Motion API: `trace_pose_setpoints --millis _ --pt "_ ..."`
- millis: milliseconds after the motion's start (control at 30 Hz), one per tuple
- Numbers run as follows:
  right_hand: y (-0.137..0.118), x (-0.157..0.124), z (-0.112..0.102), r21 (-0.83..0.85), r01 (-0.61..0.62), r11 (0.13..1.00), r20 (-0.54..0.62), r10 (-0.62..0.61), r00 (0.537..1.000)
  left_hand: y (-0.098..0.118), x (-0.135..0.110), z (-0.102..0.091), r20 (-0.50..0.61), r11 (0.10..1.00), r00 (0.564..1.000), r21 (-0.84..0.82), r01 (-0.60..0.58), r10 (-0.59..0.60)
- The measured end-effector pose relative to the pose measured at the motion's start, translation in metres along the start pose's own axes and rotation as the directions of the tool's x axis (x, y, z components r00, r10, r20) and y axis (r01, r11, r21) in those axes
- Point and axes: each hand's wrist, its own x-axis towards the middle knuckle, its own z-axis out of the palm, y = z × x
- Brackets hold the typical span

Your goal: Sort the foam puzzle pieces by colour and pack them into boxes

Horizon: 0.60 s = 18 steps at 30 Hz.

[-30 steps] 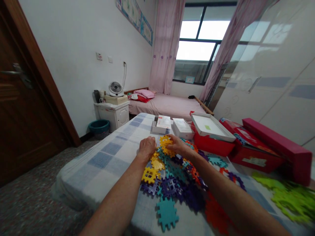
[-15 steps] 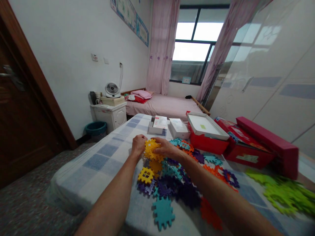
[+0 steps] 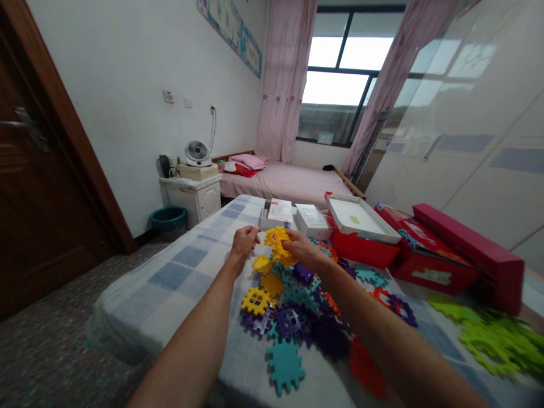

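Note:
A heap of flat interlocking plastic pieces (image 3: pixel 297 306) in yellow, teal, purple and orange lies on the checked table cover (image 3: pixel 187 266). My right hand (image 3: pixel 300 249) grips a stack of yellow pieces (image 3: pixel 277 242) lifted just above the heap's far end. My left hand (image 3: pixel 244 241) is beside that stack on its left, fingers curled toward it and pinched; whether it touches the stack I cannot tell. A single teal piece (image 3: pixel 285 365) lies nearest to me.
Bright green pieces (image 3: pixel 497 340) lie at the right. Red boxes (image 3: pixel 429 260), an open red box with white tray (image 3: pixel 361 226) and two small white boxes (image 3: pixel 297 218) stand behind the heap. Beyond are a bed, a bedside cabinet with fan (image 3: pixel 198 190), a teal bin and a brown door.
Both hands have lifted the yellow stack slightly and shifted it away from me. The left hand has drawn a little apart from the stack.

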Motion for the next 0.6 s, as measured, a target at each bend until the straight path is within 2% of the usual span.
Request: trace_pose_setpoints --millis 100,167,267,300,367,433,467,500,567,600 --pt "-0.012 -0.019 -0.021 0.15 -0.026 0.988 -0.064 0.036 0.997 0.004 -0.005 0.001 0.035 0.991 0.998 0.119 -0.056 0.052" --pt "-0.017 -0.042 -0.04 0.209 -0.043 0.977 -0.113 0.068 0.991 0.008 -0.008 0.002 0.073 0.98 0.994 0.177 -0.088 0.076" --pt "-0.017 -0.092 -0.076 0.25 -0.018 0.968 -0.219 0.075 0.973 0.008 -0.01 0.001 0.135 0.964 0.987 0.239 -0.12 0.089" --pt "-0.013 -0.112 -0.09 0.246 -0.004 0.969 -0.273 0.073 0.959 0.006 -0.009 0.001 0.154 0.943 0.984 0.307 -0.13 0.085" --pt "-0.003 -0.157 -0.122 0.214 0.013 0.977 -0.412 0.078 0.908 0.002 -0.005 0.001 0.182 0.911 0.98 0.386 -0.143 0.077" --pt "0.01 -0.207 -0.158 0.159 -0.003 0.987 -0.58 0.097 0.809 -0.002 0.0 0.0 0.21 0.895 0.977 0.428 -0.124 0.034" --pt "0.016 -0.233 -0.177 0.117 -0.031 0.993 -0.67 0.102 0.735 -0.003 0.002 0.0 0.202 0.891 0.979 0.443 -0.099 0.008" --pt "0.021 -0.26 -0.197 0.077 -0.076 0.994 -0.758 0.108 0.643 -0.004 0.002 -0.001 0.193 0.886 0.981 0.458 -0.074 -0.018" --pt "0.029 -0.31 -0.235 -0.029 -0.236 0.971 -0.92 0.066 0.386 -0.003 0.002 -0.002 0.186 0.883 0.981 0.468 -0.035 -0.059" --pt "0.03 -0.333 -0.253 -0.04 -0.274 0.961 -0.954 0.045 0.295 -0.002 0.002 -0.002 0.191 0.883 0.979 0.469 -0.029 -0.069"
